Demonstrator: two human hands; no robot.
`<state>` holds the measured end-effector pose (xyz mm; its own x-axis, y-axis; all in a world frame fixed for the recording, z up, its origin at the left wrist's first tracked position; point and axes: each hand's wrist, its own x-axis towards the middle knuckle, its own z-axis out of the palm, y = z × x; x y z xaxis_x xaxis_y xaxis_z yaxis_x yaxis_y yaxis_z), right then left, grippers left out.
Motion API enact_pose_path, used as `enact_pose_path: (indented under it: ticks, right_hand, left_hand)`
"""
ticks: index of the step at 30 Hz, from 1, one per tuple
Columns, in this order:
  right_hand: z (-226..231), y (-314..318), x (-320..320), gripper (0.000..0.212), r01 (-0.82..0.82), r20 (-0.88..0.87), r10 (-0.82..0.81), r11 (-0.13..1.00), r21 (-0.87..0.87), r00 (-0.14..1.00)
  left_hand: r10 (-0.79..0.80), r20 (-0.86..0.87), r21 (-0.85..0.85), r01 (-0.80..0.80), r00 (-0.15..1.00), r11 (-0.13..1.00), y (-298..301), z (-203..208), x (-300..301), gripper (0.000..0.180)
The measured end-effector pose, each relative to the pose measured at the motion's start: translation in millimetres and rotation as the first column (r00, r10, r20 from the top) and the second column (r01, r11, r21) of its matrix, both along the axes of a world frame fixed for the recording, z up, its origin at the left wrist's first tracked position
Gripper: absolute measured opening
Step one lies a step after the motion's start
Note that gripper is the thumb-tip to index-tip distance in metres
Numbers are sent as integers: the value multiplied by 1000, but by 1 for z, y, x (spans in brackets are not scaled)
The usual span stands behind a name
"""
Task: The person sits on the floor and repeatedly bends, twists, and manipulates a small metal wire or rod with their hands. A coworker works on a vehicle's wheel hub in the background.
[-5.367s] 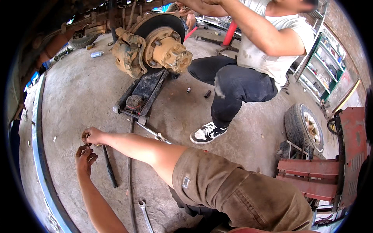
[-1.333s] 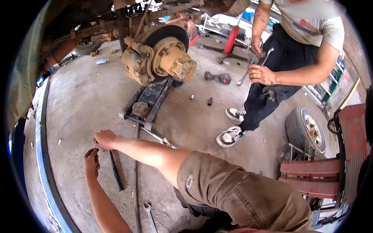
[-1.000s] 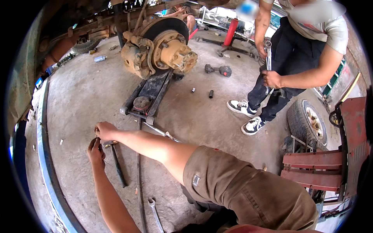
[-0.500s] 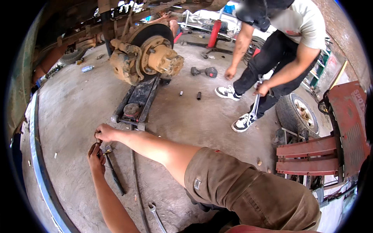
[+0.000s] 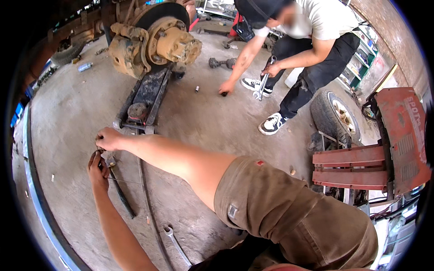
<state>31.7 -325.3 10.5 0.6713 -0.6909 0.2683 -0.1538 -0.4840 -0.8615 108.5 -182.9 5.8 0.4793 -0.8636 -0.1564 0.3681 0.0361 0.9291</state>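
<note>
Both my hands meet at the left, low over the concrete floor. My right hand (image 5: 108, 138) is the farther one, its fingers pinched at a small dark piece between the two hands. Just nearer, my left hand (image 5: 97, 170) is closed on a thin wire-like rod (image 5: 128, 181), which sticks out to the right. The fingers hide most of what they grip. Below the hands lies a hammer (image 5: 121, 194) with a dark handle. A long thin bar (image 5: 147, 198) runs beside it, and an open-ended wrench (image 5: 177, 246) rests nearer to me.
A rusty wheel hub (image 5: 172, 45) stands above a floor jack (image 5: 143, 100). At the right, a co-worker bends down, wrenches (image 5: 261, 88) in one hand, the other at a dark socket (image 5: 223, 94). Nearby are a cordless tool (image 5: 221, 63), a wheel (image 5: 337, 115) and red metal panels (image 5: 350, 158).
The view has shifted, so the scene sits farther left and higher. The co-worker has bent lower and reached down to the dark socket. My hands stay together, with more of the thin rod showing.
</note>
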Motion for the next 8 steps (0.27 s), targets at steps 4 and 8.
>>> enact_pose_path:
  ticks: [4, 8]
  right_hand:
    - [7, -10, -15, 22, -48, -164, 36, 997, -65, 986]
    - [30, 1, -16, 20, -189, -292, 152, 977, -103, 944]
  left_hand:
    - [-68, 46, 55, 65, 997, 996, -3, -10, 3, 24]
    - [-137, 118, 112, 124, 983, 986, 16, -10, 25, 26]
